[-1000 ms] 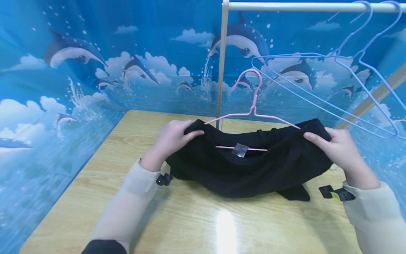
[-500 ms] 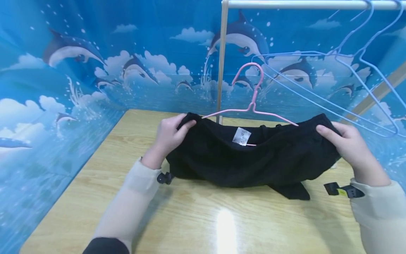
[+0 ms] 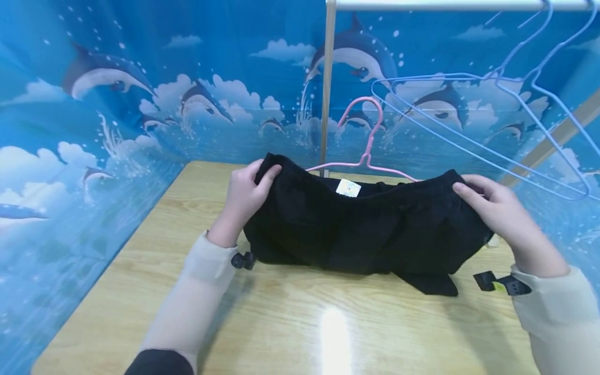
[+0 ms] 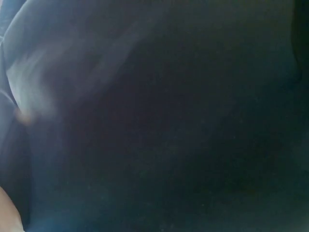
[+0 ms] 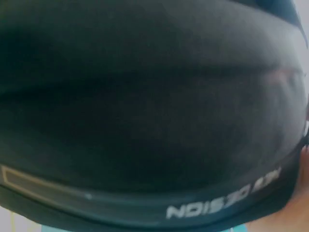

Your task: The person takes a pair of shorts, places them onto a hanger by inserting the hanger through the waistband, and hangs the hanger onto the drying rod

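A black garment (image 3: 365, 234) is stretched between both hands, its gathered waistband facing up and its lower part bunched over the table. At its left corner my left hand (image 3: 246, 195) pinches the band between thumb and fingers; my right hand (image 3: 499, 211) grips the right corner likewise. A pink hanger (image 3: 367, 156) stands upright behind the front edge, its hook bare, its lower part hidden inside the garment. Inside the opening shows a white label (image 3: 348, 188). Dark cloth (image 4: 159, 121) fills the left wrist view. Pale lettering (image 5: 222, 195) shows on the cloth in the right wrist view.
Above the wooden table (image 3: 281, 323), a white rail (image 3: 440, 5) runs across a wooden post (image 3: 327, 88). Two blue hangers (image 3: 499, 78) hang from it at the right. A dolphin-print curtain (image 3: 187, 62) covers the back and left.
The front of the waistband has risen, covering more of the hanger and its lower bar. My left hand has moved slightly up and left; the right went outward, then back inward.
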Action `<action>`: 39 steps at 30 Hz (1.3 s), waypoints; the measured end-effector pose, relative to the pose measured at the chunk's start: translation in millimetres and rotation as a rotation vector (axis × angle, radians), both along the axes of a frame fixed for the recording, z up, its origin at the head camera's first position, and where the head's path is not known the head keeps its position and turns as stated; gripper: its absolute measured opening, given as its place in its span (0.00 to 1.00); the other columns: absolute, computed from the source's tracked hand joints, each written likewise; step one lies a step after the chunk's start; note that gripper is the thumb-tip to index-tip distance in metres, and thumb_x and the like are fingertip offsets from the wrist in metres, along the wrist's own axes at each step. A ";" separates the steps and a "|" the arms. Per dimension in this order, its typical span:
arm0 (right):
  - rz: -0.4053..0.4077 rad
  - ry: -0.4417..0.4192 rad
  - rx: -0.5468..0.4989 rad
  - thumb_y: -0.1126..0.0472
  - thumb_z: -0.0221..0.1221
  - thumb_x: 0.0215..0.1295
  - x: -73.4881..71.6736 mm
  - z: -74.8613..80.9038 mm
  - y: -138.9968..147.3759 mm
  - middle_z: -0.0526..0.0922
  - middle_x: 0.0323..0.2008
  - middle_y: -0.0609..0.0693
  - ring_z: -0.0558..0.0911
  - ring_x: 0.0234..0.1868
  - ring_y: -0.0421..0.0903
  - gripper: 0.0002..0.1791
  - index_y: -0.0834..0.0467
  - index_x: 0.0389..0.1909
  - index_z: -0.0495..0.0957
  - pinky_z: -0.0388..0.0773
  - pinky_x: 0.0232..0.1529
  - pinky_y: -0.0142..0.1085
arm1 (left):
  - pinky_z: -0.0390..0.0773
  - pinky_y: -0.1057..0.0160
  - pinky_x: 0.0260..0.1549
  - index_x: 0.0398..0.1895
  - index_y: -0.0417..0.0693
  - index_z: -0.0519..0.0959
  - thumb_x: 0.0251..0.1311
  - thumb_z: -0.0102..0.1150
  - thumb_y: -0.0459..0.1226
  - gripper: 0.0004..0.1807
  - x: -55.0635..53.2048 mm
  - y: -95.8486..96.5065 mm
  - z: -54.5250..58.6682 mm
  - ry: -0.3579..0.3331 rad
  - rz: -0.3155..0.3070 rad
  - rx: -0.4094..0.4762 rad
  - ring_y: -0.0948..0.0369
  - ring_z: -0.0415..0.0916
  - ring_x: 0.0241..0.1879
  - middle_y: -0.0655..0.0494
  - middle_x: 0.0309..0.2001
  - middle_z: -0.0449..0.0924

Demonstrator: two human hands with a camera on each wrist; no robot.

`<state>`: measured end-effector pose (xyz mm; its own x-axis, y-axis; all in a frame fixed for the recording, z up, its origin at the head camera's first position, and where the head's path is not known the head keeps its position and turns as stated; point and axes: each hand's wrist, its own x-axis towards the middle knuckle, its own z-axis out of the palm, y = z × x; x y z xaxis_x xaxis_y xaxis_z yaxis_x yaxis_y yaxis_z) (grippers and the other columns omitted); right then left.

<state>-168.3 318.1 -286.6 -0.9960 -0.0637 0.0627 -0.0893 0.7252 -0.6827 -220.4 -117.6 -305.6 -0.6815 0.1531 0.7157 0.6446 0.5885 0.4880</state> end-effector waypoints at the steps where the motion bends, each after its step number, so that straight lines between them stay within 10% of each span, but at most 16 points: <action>1: 0.023 0.012 0.012 0.47 0.43 0.76 0.3 -1.5 -1.1 0.74 0.58 0.63 0.72 0.53 0.51 0.29 0.62 0.68 0.63 0.70 0.53 0.49 | 0.65 0.63 0.21 0.22 0.36 0.75 0.64 0.60 0.36 0.14 -0.1 0.3 -0.2 -0.006 0.008 0.001 0.54 0.66 0.17 0.45 0.15 0.70; 7: 0.129 0.071 0.086 0.55 0.52 0.73 5.1 -6.3 -3.9 0.71 0.61 0.66 0.72 0.54 0.42 0.26 0.62 0.67 0.65 0.70 0.50 0.35 | 0.61 0.64 0.20 0.20 0.38 0.72 0.65 0.59 0.38 0.17 -0.9 2.2 -0.4 -0.040 0.034 0.010 0.55 0.61 0.15 0.49 0.13 0.63; 11: 0.080 0.072 0.152 0.51 0.58 0.68 9.0 -4.5 -7.4 0.82 0.37 0.54 0.77 0.34 0.42 0.18 0.59 0.51 0.77 0.72 0.33 0.37 | 0.60 0.65 0.20 0.19 0.39 0.72 0.65 0.59 0.38 0.18 -0.7 2.5 0.6 -0.065 0.024 0.012 0.56 0.60 0.15 0.50 0.13 0.61; 15: -0.032 0.191 0.064 0.52 0.62 0.65 12.3 -7.2 -11.7 0.70 0.15 0.39 0.68 0.19 0.36 0.10 0.54 0.29 0.79 0.62 0.22 0.31 | 0.66 0.64 0.22 0.24 0.38 0.76 0.64 0.61 0.39 0.14 -1.2 0.8 2.0 -0.131 -0.038 0.006 0.56 0.66 0.18 0.48 0.16 0.68; 20: -0.125 0.354 -0.110 0.59 0.67 0.60 14.4 -10.7 -15.2 0.74 0.13 0.32 0.68 0.18 0.34 0.09 0.42 0.24 0.81 0.61 0.21 0.28 | 0.79 0.58 0.31 0.36 0.38 0.81 0.63 0.57 0.51 0.22 -0.2 -3.2 3.1 -0.167 -0.113 -0.037 0.54 0.77 0.28 0.45 0.29 0.82; 24: -0.157 0.470 -0.158 0.65 0.68 0.57 17.2 -10.2 -16.8 0.66 0.09 0.36 0.64 0.17 0.34 0.13 0.51 0.17 0.78 0.57 0.19 0.30 | 0.82 0.54 0.38 0.40 0.38 0.83 0.59 0.51 0.59 0.31 -0.4 -6.0 3.4 -0.133 -0.131 -0.069 0.52 0.81 0.34 0.44 0.36 0.85; 30: -0.198 0.535 -0.162 0.68 0.68 0.55 20.7 -8.4 -15.6 0.60 0.07 0.39 0.60 0.15 0.34 0.19 0.60 0.11 0.70 0.54 0.17 0.31 | 0.82 0.53 0.43 0.41 0.38 0.84 0.57 0.67 0.41 0.15 -1.4 -6.7 4.4 -0.116 -0.112 -0.119 0.51 0.83 0.39 0.44 0.39 0.86; 39: -0.308 0.556 -0.132 0.65 0.68 0.56 21.0 -1.3 -12.1 0.69 0.12 0.27 0.67 0.18 0.28 0.19 0.42 0.14 0.74 0.59 0.21 0.23 | 0.79 0.51 0.52 0.47 0.40 0.82 0.58 0.66 0.36 0.14 -4.0 -9.6 1.3 -0.091 -0.052 0.000 0.50 0.80 0.48 0.44 0.47 0.84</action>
